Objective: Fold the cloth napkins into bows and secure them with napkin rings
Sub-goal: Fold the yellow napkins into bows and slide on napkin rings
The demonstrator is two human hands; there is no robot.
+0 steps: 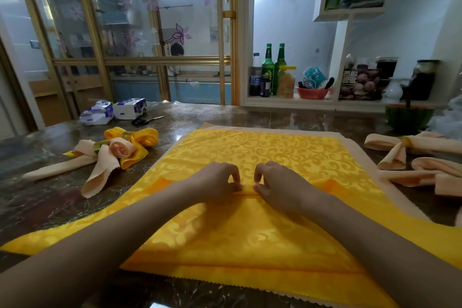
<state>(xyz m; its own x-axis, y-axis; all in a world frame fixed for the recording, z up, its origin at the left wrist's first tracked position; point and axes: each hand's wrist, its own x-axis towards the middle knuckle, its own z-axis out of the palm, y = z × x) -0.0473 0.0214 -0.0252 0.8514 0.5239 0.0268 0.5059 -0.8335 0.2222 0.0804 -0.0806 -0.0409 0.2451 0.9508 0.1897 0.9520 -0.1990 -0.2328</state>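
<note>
Crease of the yellow napkin point(262, 157) pinched by both hands

The napkin was spread flat at the middle of the bench point(50, 195), its near edge turned up, probably to start an even band for a bow. The crease was pinched at its centre by the left hand point(217, 180) and right hand point(277, 182), fingers point(233, 174) curled, wrists laid low on the cloth. Finished bows point(120, 150) were set clear at ten o'clock, peach bows point(410, 147) at three o'clock.

Yellow napkin point(262, 155) flat, near edge folded.
</note>
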